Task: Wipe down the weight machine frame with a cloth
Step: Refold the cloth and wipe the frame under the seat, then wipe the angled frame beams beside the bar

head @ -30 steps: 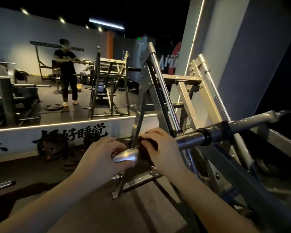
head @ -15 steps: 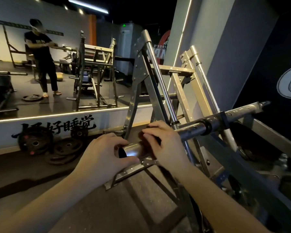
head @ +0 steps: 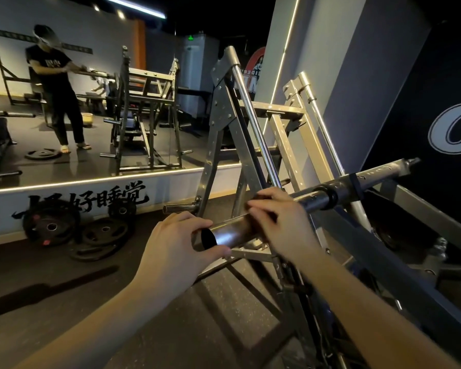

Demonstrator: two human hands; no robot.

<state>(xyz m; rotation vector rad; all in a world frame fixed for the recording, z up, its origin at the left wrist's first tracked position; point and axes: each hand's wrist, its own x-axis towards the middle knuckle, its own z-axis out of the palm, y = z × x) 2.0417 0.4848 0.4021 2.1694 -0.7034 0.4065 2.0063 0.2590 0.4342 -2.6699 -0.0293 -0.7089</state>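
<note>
Dim gym floor with dark rubber matting fills the background; weight plates (head: pixel 101 235) lie beside a low white platform edge with black lettering, and another person (head: pixel 56 86) stands on the platform well apart, at a second machine. Close to the viewer a silver weight machine frame (head: pixel 224 134) rises at a slant; a long bar (head: pixel 338 191) runs across it and ends nearest the viewer in a polished hollow sleeve (head: pixel 232 234) with an open dark mouth.

Left hand (head: pixel 176 249) holds the open end of the sleeve, thumb under the rim and fingers curled over the top. Right hand (head: pixel 280 225) wraps the sleeve just beyond it, fingers curled over the upper side; something dark shows under those fingers, probably the cloth (head: pixel 260 218), though it is too shadowed to be sure.

To do this step well, it seems wise to keep the left hand steadying the sleeve end while the right draws the cloth along and around the tube, covering the underside too; firm, even pressure should lift smears from the polished metal.

If that dark patch is the cloth, it lies between the right palm and the sleeve, mostly hidden; the two hands sit just beside each other, not touching.
</note>
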